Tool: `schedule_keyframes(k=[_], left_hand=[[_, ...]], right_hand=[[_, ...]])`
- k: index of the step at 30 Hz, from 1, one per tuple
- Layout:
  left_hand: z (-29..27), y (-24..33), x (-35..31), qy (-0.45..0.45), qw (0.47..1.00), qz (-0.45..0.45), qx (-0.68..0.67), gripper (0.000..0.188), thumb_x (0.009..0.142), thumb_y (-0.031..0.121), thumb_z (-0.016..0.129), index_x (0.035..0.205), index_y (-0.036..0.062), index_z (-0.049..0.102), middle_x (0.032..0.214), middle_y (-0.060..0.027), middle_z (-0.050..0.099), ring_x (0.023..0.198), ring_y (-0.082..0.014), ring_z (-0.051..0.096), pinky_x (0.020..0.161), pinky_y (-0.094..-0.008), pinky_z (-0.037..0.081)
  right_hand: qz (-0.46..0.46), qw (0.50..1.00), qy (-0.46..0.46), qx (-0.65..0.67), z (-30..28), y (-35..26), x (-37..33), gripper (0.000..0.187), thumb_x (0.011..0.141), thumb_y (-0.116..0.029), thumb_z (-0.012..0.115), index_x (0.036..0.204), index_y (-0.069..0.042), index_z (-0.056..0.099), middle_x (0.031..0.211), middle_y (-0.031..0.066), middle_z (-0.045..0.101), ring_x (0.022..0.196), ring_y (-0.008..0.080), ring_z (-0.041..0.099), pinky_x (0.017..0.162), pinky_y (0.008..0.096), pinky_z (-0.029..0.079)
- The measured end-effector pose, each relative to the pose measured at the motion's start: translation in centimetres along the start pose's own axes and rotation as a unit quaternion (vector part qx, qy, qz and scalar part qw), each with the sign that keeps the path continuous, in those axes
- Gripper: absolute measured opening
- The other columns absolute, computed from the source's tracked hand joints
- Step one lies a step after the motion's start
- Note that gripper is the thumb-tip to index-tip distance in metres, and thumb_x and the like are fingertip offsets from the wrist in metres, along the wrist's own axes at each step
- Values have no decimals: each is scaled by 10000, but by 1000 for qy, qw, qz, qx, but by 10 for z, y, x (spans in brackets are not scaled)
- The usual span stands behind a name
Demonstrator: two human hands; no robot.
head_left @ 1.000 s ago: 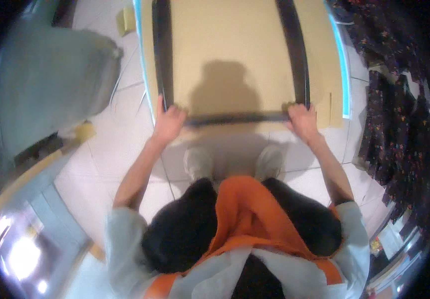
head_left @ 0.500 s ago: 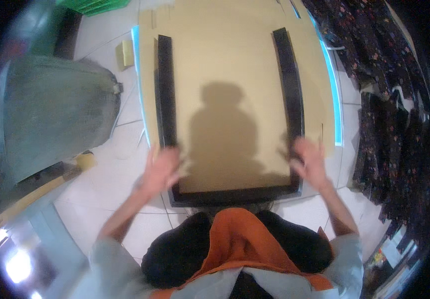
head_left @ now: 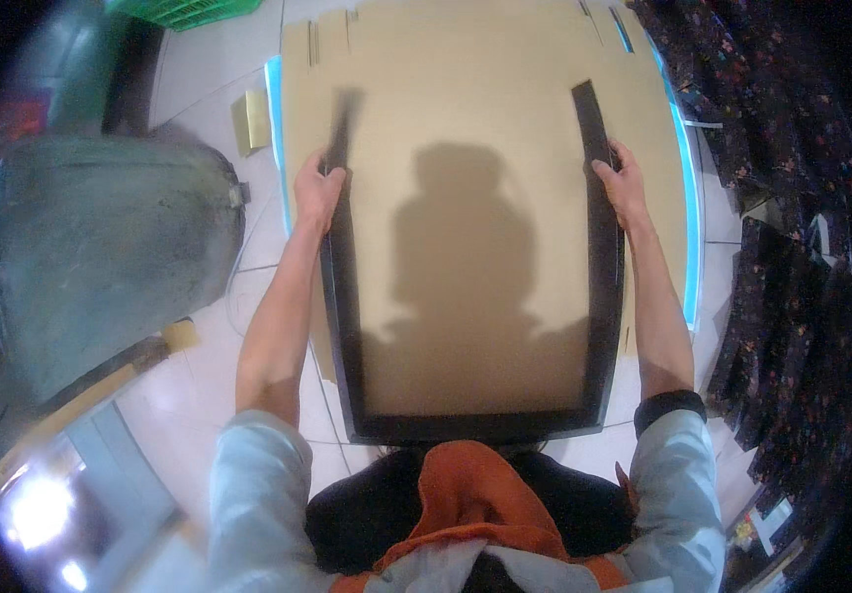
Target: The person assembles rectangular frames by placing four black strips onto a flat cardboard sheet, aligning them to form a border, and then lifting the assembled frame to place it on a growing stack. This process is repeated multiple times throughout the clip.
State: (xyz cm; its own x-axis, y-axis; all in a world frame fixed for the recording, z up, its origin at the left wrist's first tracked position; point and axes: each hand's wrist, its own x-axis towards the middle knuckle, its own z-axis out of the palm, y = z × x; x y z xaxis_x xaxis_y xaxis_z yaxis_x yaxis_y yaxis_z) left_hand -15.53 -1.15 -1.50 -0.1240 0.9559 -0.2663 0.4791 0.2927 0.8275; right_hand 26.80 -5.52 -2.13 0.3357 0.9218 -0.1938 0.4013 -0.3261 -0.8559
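A black three-sided frame, open at its far end, lies over a large sheet of brown cardboard. Its crosspiece is close to my knees, and two long side rails run away from me. My left hand is closed round the left rail, thumb on the inner side. That rail's far tip is smeared by motion. On the opposite side my right hand grips the right rail at about the same distance, thumb on top. The undersides of both rails are hidden.
Light blue strips edge the cardboard over white floor tiles. A grey-green padded chair stands at left, with a yellowish block nearby. Dark flowered cloth hangs at right. A green crate is far left.
Both hands have moved forward along the rails, from near the crosspiece to the far part, and have closed on them. The frame sits slightly nearer to me and further right in view.
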Motion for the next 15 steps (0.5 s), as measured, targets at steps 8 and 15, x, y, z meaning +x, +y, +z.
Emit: schedule_keyframes(k=[8,15], left_hand=[[16,20,-6,-2,971,67,228,332,720,120,511,1045,80,557,1013,-122,558,974,-267,520,816,-372,431],[18,15,-6,15,928,114,354,393,731,154,510,1121,109,503,1078,-130,513,1015,-313,497,830,-426,426]], right_hand=[[-135,956,62,-252,2,-12,-17,786,699,-63,651,1345,-25,204,1256,207,400,1191,349,352,1010,385,273],[46,985,64,-152,-5,5,-2,559,691,-50,598,1220,7,424,1126,228,506,1068,302,494,925,366,378]])
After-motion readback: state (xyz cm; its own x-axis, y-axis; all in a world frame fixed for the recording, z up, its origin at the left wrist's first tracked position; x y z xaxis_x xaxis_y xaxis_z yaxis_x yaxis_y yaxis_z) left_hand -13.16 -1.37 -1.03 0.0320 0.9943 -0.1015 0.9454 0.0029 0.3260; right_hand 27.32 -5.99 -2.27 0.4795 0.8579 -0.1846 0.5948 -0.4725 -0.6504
